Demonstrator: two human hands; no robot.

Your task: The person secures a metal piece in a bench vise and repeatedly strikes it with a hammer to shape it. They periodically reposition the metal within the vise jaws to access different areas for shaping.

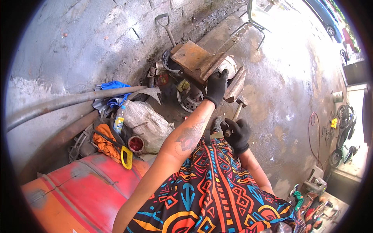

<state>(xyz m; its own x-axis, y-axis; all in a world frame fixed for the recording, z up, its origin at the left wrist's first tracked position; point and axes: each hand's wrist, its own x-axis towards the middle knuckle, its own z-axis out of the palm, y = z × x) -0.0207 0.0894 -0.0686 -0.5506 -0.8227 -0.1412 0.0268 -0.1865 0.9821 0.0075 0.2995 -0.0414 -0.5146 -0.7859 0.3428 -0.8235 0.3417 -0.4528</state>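
Observation:
My left hand point(217, 85), in a black glove, reaches forward over a rusty steel block point(194, 58) with upright plates. Its fingers are closed near a pale round piece point(229, 66); what they grip is mostly hidden. Closer to my body, my right hand point(237, 135), also gloved in black, is wrapped round the wooden handle of a hammer point(237, 110). The hammer's head points away from me, just below a rusty angled plate point(235, 85) of the block. A slotted metal wheel rim point(190, 101) sits under the block, left of my left wrist.
A shovel handle point(166, 28) leans on the wall. Left lie a long pipe point(77, 101), a white sack point(140, 120), a plastic bottle point(119, 120), an orange cloth point(105, 143), a yellow-handled saw point(126, 157) and a red drum point(93, 182). A chair point(256, 19) stands ahead; a red hose point(309, 136) lies right.

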